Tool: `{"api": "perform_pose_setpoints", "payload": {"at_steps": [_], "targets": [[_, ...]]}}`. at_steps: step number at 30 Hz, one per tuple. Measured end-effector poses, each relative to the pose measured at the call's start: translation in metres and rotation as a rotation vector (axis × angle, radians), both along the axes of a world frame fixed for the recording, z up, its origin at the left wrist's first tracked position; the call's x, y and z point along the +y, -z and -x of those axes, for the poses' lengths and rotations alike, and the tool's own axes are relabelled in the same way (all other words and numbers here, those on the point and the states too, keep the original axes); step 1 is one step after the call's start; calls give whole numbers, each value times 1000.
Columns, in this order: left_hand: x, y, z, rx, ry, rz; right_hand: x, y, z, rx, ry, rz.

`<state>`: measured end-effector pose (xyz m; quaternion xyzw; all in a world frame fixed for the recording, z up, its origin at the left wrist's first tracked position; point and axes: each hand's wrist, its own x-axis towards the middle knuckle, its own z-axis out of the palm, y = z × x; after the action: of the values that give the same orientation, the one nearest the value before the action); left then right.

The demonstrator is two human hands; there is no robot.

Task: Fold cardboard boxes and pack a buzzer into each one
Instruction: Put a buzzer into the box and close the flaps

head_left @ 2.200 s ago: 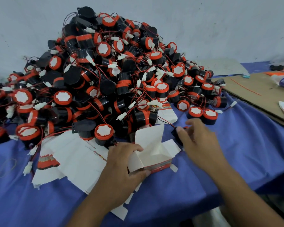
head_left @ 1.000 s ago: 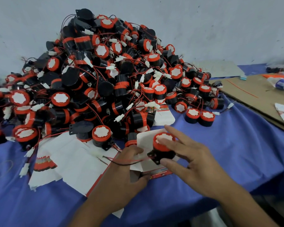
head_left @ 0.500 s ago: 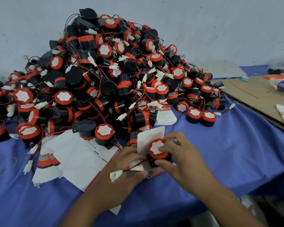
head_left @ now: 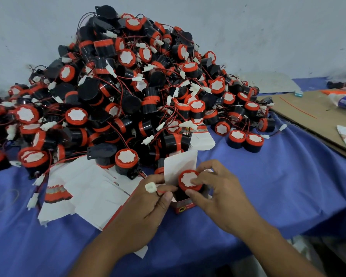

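A small red-and-white cardboard box stands on the blue cloth with its white lid flap raised. A black buzzer with an orange rim and white face sits partly down in the box's mouth. My right hand grips the buzzer, thumb and fingers curled round its rim. My left hand rests against the box's left side and pinches the buzzer's red wire, whose white connector sticks up above my knuckles.
A big heap of buzzers with tangled wires fills the back of the blue-clothed table. Flat white box blanks lie to the left of my hands. Brown cardboard sheet with a bottle lies at right.
My right hand picked a buzzer off the table and brought it down into the open box. My left hand took hold of its wire and drew the connector toward the box.
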<state>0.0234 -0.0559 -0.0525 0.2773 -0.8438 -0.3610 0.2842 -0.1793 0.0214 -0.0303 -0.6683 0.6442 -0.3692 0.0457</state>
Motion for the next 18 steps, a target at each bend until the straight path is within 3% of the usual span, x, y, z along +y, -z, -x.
{"api": "perform_pose_setpoints", "payload": {"at_steps": [8,13,18], "targets": [[7,-8,8,-77,-124,138,1,-14,-5,157,-105,-75],[6,-16,14,-198,-70,307,-1,-32,-25,-202,-275,58],[10,-20,15,-252,-109,310,-11,-25,-21,-295,-177,104]]}}
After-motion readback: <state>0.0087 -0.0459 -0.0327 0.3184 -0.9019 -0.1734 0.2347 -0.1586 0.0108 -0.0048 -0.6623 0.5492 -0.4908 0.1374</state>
